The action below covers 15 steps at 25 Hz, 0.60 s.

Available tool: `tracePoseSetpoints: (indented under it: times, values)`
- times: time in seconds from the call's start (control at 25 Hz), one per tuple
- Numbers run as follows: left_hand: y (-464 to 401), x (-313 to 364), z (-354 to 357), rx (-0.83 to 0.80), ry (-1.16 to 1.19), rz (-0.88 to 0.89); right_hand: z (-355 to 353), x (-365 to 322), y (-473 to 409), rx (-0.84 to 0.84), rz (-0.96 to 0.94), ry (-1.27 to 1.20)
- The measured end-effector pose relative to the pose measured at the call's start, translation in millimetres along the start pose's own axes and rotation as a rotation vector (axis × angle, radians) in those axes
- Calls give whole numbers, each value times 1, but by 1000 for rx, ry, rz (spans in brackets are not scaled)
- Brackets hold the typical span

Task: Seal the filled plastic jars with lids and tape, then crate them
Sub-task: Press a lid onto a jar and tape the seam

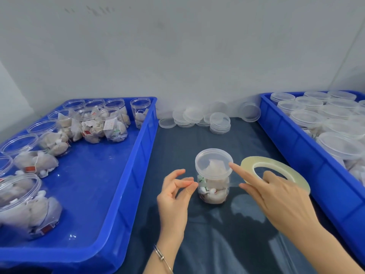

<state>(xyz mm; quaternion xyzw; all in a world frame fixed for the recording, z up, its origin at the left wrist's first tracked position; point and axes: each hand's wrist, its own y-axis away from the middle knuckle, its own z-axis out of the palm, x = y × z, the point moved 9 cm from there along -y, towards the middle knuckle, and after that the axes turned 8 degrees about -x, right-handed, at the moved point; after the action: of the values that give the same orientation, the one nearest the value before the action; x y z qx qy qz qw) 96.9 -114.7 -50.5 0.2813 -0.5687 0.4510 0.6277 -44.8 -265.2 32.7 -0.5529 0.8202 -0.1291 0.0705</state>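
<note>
Lidded jar (213, 179) betw. hands — L hand (174, 196) pinching beside, R hand (276, 196) w/ tape roll (276, 171).

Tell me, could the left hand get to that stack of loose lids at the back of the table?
Probably yes. The left hand has bare dark table between it and the stack of lids; the jar stands to one side, not in the path.

a small packing workshop: blue crates (146, 135) of filled jars (113, 123), stacked spare lids (219, 123), plain wall.
</note>
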Motion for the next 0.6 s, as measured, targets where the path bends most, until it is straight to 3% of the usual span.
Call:
tracePoseSetpoints:
  times: [0.6]
  values:
    - [-16, -16, 5, -23, 87, 16, 9, 3, -9, 14, -1, 34]
